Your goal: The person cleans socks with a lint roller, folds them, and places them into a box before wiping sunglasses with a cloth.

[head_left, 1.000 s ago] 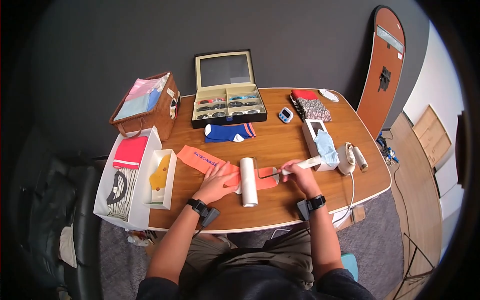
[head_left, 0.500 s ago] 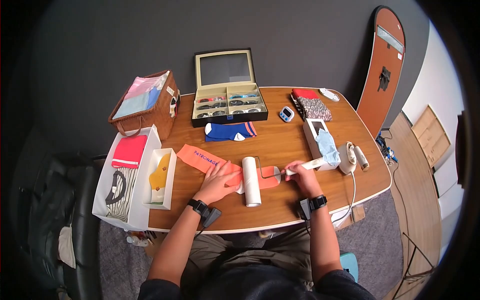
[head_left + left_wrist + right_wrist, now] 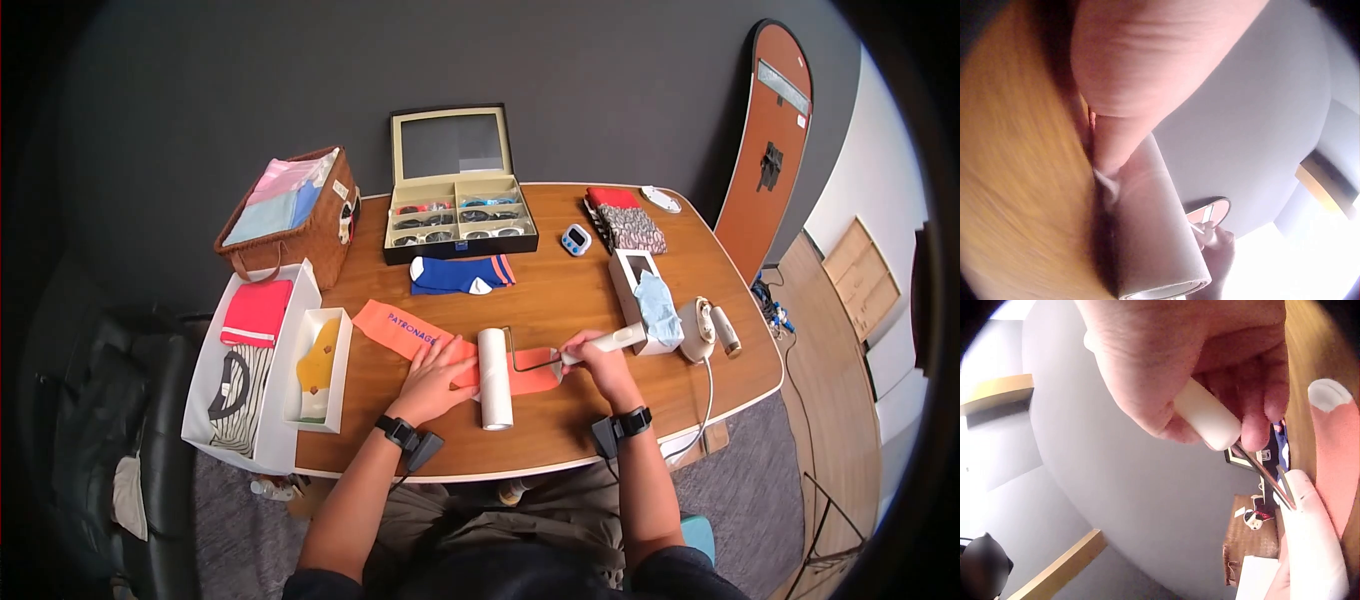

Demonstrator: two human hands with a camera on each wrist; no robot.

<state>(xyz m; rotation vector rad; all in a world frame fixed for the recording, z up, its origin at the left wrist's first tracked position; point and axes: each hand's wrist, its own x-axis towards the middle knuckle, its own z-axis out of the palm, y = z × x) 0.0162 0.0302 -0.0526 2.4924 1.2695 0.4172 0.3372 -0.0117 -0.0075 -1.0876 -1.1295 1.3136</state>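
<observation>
A coral sock [image 3: 395, 330] with purple lettering and white heel and toe lies across the wooden table. My left hand [image 3: 435, 383] rests on its middle with the fingers spread. My right hand [image 3: 600, 365] grips the white handle [image 3: 1207, 419] of a lint roller, its thin metal arm reaching left. The roller's white cylinder [image 3: 495, 380] lies across the sock, just right of my left thumb. In the left wrist view the cylinder [image 3: 1157, 231] is close beside that thumb. The white toe [image 3: 1329, 395] shows to the right of the roller in the right wrist view.
Blue socks [image 3: 460, 275] lie behind, before an open eyewear case [image 3: 460, 248]. At left are a white box [image 3: 270, 440] of folded clothes, a smaller box [image 3: 338, 400] with a yellow item, and a wicker basket [image 3: 320, 240]. A tissue-like box [image 3: 625, 285] and corded appliance [image 3: 697, 335] stand right.
The roller has gone slightly right, then back left along the sock, with the right hand moving along. My left hand has stayed on the sock. The head view has tilted a little.
</observation>
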